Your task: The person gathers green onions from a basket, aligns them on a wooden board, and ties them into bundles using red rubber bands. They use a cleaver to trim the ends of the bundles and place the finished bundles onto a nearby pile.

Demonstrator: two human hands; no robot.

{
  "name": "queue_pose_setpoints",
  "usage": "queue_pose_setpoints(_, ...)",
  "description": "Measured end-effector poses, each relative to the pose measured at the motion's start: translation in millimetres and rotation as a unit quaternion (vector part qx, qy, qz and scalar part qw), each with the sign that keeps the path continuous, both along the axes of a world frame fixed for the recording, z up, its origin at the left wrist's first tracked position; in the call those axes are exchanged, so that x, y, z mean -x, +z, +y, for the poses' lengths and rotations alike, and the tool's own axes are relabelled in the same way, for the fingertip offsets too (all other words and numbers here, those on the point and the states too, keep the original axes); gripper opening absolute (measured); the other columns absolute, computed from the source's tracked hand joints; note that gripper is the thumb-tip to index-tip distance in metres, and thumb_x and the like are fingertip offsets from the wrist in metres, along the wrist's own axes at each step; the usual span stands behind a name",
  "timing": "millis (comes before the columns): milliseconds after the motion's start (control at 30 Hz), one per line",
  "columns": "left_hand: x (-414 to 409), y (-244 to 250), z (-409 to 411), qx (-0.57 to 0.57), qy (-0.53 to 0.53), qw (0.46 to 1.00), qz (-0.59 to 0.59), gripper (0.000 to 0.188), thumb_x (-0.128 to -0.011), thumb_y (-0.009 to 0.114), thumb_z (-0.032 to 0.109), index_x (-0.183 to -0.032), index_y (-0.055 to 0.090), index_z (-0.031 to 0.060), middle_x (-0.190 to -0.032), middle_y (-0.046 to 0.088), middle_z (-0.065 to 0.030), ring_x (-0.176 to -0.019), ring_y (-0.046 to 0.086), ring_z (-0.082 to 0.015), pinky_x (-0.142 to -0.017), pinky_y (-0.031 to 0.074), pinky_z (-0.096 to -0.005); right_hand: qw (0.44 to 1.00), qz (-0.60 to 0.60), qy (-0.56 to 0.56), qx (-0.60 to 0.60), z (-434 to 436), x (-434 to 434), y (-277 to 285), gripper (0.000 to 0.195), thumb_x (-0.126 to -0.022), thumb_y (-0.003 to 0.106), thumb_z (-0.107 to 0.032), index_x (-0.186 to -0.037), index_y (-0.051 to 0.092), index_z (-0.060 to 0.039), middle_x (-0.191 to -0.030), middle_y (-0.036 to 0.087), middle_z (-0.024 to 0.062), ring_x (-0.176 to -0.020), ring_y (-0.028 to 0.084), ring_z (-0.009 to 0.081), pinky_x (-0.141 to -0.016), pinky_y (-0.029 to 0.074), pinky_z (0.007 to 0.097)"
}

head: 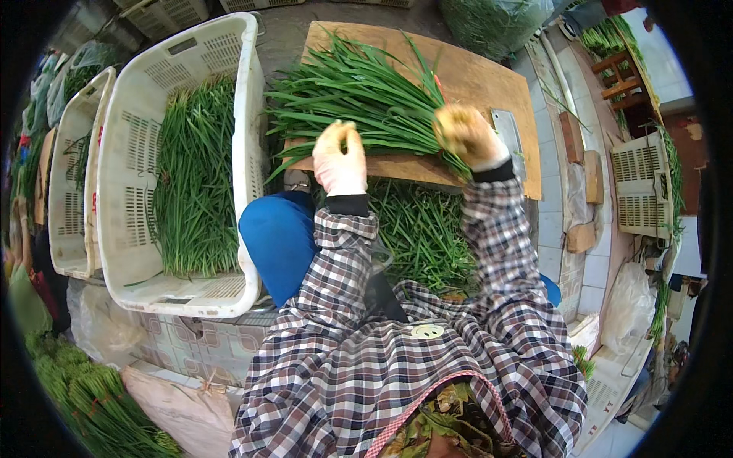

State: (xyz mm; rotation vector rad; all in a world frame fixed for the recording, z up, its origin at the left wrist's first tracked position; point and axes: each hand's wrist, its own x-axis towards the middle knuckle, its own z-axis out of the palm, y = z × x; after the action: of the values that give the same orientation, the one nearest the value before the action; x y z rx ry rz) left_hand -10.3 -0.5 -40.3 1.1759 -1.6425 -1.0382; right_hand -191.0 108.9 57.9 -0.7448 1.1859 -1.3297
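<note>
A thick bunch of garlic chives [361, 97] lies across a wooden board [487, 63], its leaf tips fanned to the left. My left hand [342, 157], pale with yellowed fingertips, is at the near edge of the leaves; thumb and fingers meet around a small gap, and no held thing shows. Over the narrower right end of the bunch is my right hand [472, 134], curled and blurred, so its grip is unclear. A thin red strip [439, 89] sticks up beside it. Right of that hand, a cleaver's metal blade [508, 140] lies on the board, partly covered by my wrist.
Left of the board stands a white plastic crate [246, 143] with stacked chives [197, 183]. Loose green leaves [424, 235] lie below the board, between my legs. A stuffed plastic bag [495, 26] sits beyond it. Bricks [581, 237] line the right side; tied bunches [97, 395] lie lower left.
</note>
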Motion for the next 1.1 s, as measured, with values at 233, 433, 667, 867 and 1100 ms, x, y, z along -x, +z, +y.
queue_pose_setpoints(233, -15, 65, -30, -0.103, 0.066, 0.941, 0.315, 0.028, -0.082, 0.059, 0.001, -0.110, 0.058, -0.0042, -0.111, 0.060, -0.0128, -0.099, 0.057, -0.0177, -0.089, 0.044, -0.0285, 0.918, 0.052, 0.333, -0.208, 98, -45, -46, 0.012, -0.071, 0.066, -0.013, -0.069, 0.060, -0.0032, -0.063, 0.056, 0.0004, -0.054, 0.048, 0.0076, -0.049, 0.038, 0.0220)
queue_pose_setpoints(433, -39, 113, -35, -0.128, -0.153, 0.942, 0.270, 0.021, -0.083, 0.061, 0.004, -0.103, 0.063, -0.0024, -0.097, 0.065, -0.0080, -0.088, 0.059, -0.0116, -0.081, 0.046, -0.0226, 0.932, 0.227, 0.211, -0.185, 81, -43, -39, 0.037, -0.062, 0.077, -0.037, -0.073, 0.061, -0.0060, -0.065, 0.058, 0.0040, -0.056, 0.055, 0.0168, -0.049, 0.042, 0.0287)
queue_pose_setpoints(667, -26, 96, -74, 0.128, -0.384, 0.879, -0.252, 0.033, -0.077, 0.061, 0.027, -0.103, 0.064, 0.0070, -0.099, 0.064, -0.0131, -0.092, 0.060, -0.0255, -0.082, 0.046, -0.0332, 0.630, 0.760, -0.091, 0.132, -5, -88, -59, 0.008, -0.074, 0.056, -0.017, -0.080, 0.061, -0.0159, -0.071, 0.056, 0.0010, -0.063, 0.057, 0.0196, -0.051, 0.046, 0.0326)
queue_pose_setpoints(867, -3, 82, -83, 0.115, -0.354, 0.892, -0.259, 0.030, -0.076, 0.058, 0.026, -0.100, 0.066, 0.0102, -0.097, 0.064, -0.0122, -0.093, 0.060, -0.0282, -0.083, 0.046, -0.0360, 0.559, 0.815, -0.130, 0.085, -39, -76, -90, 0.008, -0.072, 0.056, -0.016, -0.078, 0.062, -0.0148, -0.070, 0.056, 0.0011, -0.064, 0.058, 0.0197, -0.052, 0.047, 0.0338)
queue_pose_setpoints(1100, 8, 75, -72, 0.134, -0.393, 0.867, -0.274, 0.025, -0.075, 0.060, 0.020, -0.095, 0.067, 0.0057, -0.090, 0.065, -0.0136, -0.082, 0.063, -0.0256, -0.075, 0.049, -0.0334, 0.787, 0.581, -0.198, 0.061, -19, -69, -76, 0.005, -0.074, 0.062, -0.014, -0.074, 0.064, -0.0098, -0.074, 0.060, 0.0068, -0.070, 0.059, 0.0267, -0.061, 0.048, 0.0366)
